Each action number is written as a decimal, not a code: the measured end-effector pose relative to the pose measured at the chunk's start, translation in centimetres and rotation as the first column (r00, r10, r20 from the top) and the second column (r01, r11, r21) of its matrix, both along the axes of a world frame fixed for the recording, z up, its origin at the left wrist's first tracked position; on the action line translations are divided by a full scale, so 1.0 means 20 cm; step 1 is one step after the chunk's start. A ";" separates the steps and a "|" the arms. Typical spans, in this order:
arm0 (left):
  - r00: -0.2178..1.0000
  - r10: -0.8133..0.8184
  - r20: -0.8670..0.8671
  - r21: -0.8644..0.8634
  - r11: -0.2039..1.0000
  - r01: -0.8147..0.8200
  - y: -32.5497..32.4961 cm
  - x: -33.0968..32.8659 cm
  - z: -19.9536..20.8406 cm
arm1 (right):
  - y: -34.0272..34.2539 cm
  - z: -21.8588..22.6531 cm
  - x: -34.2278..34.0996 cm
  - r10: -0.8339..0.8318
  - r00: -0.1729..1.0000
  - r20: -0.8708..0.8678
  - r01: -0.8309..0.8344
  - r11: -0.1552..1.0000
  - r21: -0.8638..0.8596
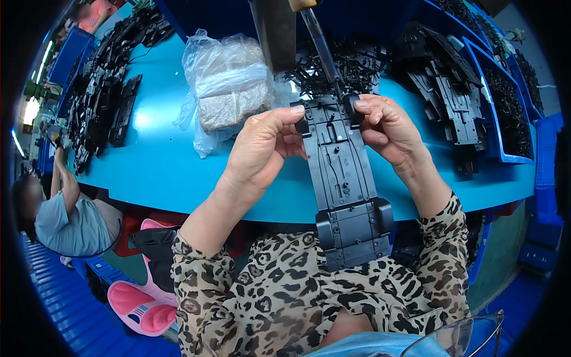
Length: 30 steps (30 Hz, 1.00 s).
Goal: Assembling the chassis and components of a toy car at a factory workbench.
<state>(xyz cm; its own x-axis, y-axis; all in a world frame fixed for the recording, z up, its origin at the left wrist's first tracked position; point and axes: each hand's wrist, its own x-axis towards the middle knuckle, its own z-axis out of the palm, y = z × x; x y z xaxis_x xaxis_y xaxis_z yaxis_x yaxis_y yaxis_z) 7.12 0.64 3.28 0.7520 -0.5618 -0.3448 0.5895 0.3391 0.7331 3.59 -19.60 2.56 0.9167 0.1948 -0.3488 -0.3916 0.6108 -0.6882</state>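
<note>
Head camera view is showing a long black chassis plate [340,178] between the two hands, with its upper end at their fingertips and its lower end reaching back past the wrists, toward the patterned top [267,285]. The left hand [262,140] is forming a half-closed grip: its thumb is resting at the left upper side piece [302,124] of the plate, and its other fingers are curling near the plate's edge. The right hand [392,128] is holding the other upper corner between thumb and fingers, also half closed. Ahead of the hands and between them, a slim metal tool [321,50] is pointing down at the plate's upper end; whether it is touching, I cannot tell. Ahead of the left hand, a clear plastic bag [232,89] is lying on the blue table [172,178]; farther left of this hand, a pile of black parts [107,83] is spreading. To the right of the right hand, similar black plates [455,104] are lying, and beyond them a blue crate [516,159] is containing small dark parts.
</note>
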 end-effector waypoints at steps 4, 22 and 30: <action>0.998 0.060 -0.020 0.011 0.998 -0.060 -0.01 0.03 -0.02 | 0.01 0.02 0.02 -0.013 1.000 -0.005 0.013 1.000 0.017; 0.989 0.132 -0.069 -0.058 0.989 -0.136 -0.04 0.10 -0.05 | 0.04 0.02 0.07 -0.125 0.992 -0.021 0.125 0.992 0.030; 0.992 0.101 -0.070 -0.084 0.991 -0.107 -0.03 0.12 -0.08 | 0.03 0.02 0.08 -0.110 0.994 -0.004 0.110 0.993 0.048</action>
